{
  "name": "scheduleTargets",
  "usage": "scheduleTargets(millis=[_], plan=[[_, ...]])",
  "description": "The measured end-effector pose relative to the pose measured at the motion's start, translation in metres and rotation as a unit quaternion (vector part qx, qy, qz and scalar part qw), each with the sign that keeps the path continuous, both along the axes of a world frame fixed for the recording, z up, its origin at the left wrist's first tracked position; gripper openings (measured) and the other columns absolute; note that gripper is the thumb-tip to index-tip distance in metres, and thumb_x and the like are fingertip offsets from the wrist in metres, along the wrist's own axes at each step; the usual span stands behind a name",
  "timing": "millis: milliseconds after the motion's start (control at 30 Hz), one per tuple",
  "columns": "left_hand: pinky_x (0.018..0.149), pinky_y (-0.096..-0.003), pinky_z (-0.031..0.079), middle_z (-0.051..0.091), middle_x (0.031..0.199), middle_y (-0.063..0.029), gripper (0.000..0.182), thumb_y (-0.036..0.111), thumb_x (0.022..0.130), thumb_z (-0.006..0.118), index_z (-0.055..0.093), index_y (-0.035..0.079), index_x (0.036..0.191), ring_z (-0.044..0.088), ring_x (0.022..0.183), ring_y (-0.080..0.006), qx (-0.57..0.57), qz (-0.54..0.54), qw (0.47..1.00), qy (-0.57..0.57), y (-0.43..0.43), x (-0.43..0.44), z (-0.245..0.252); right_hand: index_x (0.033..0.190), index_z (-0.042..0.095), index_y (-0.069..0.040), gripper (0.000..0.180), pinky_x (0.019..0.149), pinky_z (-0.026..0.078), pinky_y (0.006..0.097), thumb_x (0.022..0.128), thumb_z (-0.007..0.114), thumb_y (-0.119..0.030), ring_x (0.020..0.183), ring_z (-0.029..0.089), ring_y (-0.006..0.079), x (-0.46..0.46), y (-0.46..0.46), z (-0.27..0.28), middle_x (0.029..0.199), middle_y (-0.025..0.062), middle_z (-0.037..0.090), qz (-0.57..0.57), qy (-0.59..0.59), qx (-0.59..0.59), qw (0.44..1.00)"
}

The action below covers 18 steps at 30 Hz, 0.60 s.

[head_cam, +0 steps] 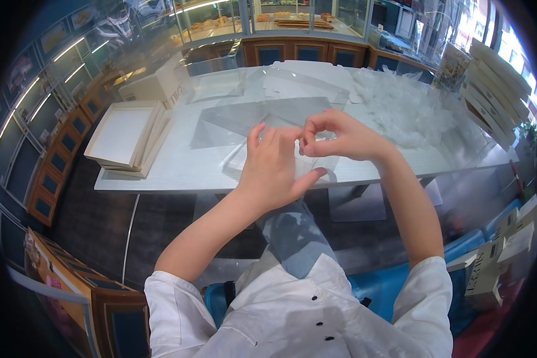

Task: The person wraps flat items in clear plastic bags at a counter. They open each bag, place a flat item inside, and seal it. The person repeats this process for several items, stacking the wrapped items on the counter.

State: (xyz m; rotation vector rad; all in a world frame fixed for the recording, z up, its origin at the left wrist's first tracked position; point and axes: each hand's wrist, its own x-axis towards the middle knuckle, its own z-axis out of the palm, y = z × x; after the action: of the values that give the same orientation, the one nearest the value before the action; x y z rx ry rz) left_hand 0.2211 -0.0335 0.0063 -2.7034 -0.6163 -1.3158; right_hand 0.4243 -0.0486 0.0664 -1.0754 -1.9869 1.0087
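Observation:
My left hand (273,165) is over the table's near edge, its thumb spread away from its fingers. A folded clear plastic piece (236,162) lies under and around its fingers; whether they grip it is hidden. The thumb and fingertips of my right hand (340,136) are pinched together at the left index finger, seemingly on an edge of that plastic. Just beyond both hands, flat clear plastic sheets (215,123) overlap on the white table (183,168).
Shallow cream box trays (123,132) are stacked at left. Crumpled clear plastic bags (407,107) heap at right, near a leaning stack of cream boxes (496,91). A clear plastic box (217,85) and white sheets (311,74) lie farther back. Blue chairs (380,286) stand close by.

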Motion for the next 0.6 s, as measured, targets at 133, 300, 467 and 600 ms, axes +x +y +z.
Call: scheduleTargets(millis=[133,300,467,600], plan=[[0.101,-0.0555,0.030,0.050,0.099,-0.0067,0.071,0.033,0.078,0.081,0.029,0.009,0.121,0.053,0.085,-0.0255,0.006,-0.007,1.000,-0.017,0.0037,0.0027,-0.0039,0.073,0.058,-0.004,0.021,0.082,0.044,0.0303,0.080,0.070,-0.020,0.078,0.053,0.0119,0.0008,0.0016,0.0047,0.076,0.0020,0.062,0.001,-0.042,-0.018,0.999],[0.099,-0.0536,0.031,0.050,0.099,-0.0069,0.072,0.032,0.078,0.081,0.029,0.010,0.122,0.052,0.085,-0.0255,0.004,-0.011,1.000,-0.012,0.0051,0.0025,-0.0049,0.072,0.057,-0.004,0.017,0.073,0.042,0.0293,0.075,0.069,-0.016,0.075,0.052,0.0119,-0.0007,0.0039,0.0047,0.072,0.0015,0.059,-0.002,-0.057,-0.028,0.998],[0.097,-0.0515,0.032,0.050,0.098,-0.0070,0.072,0.031,0.078,0.081,0.029,0.010,0.122,0.052,0.084,-0.0254,0.007,-0.027,0.999,-0.019,0.0044,0.0035,-0.0039,0.070,0.055,-0.003,0.017,0.067,0.041,0.0296,0.072,0.067,-0.014,0.070,0.050,0.0127,-0.0032,0.0017,0.0034,0.070,0.0021,0.058,-0.016,-0.051,-0.032,0.998],[0.097,-0.0507,0.032,0.050,0.098,-0.0073,0.072,0.030,0.077,0.082,0.029,0.011,0.123,0.052,0.085,-0.0260,0.002,-0.026,0.999,-0.019,0.0054,0.0045,-0.0048,0.071,0.055,-0.003,0.016,0.069,0.043,0.0302,0.073,0.067,-0.014,0.071,0.051,0.0131,-0.0036,0.0018,0.0024,0.071,0.0021,0.058,-0.020,-0.064,-0.027,0.997]])
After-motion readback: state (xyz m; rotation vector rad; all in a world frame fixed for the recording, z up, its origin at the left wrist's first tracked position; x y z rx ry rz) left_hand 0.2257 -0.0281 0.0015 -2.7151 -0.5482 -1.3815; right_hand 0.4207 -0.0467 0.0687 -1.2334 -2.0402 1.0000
